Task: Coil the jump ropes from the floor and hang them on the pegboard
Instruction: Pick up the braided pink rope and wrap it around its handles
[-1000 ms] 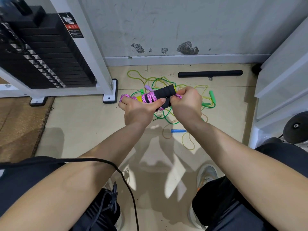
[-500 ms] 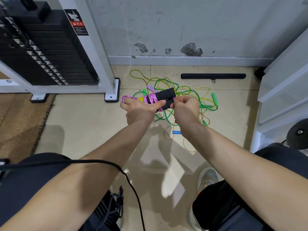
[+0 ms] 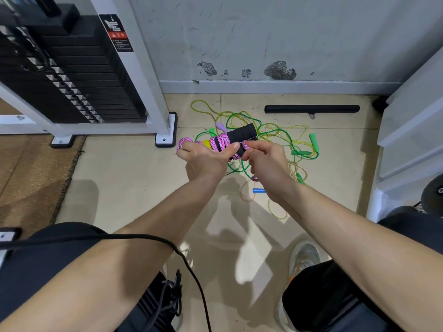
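Head view: left hand (image 3: 203, 159) grips the coiled pink braided jump rope (image 3: 221, 142) with black foam handles (image 3: 242, 134) above the floor (image 3: 119, 178); right hand (image 3: 268, 164) pinches its tail. Likely tying off; next, tuck it tight.

Small gym, likely a corner of it. Far left stood a black weight stack (image 3: 72, 75) in a white steel frame (image 3: 143, 68) bearing a warning label (image 3: 117, 32). A black padded bar (image 3: 311, 109) lay by the scuffed far wall (image 3: 263, 32). Green and yellow jump ropes (image 3: 275, 135) lay tangled on the beige tiled floor (image 3: 124, 178), with a pink jump rope (image 3: 221, 142) wound round foam handles. There was a brown mat (image 3: 31, 168) at left and a round black disc (image 3: 434, 190) at the right edge.
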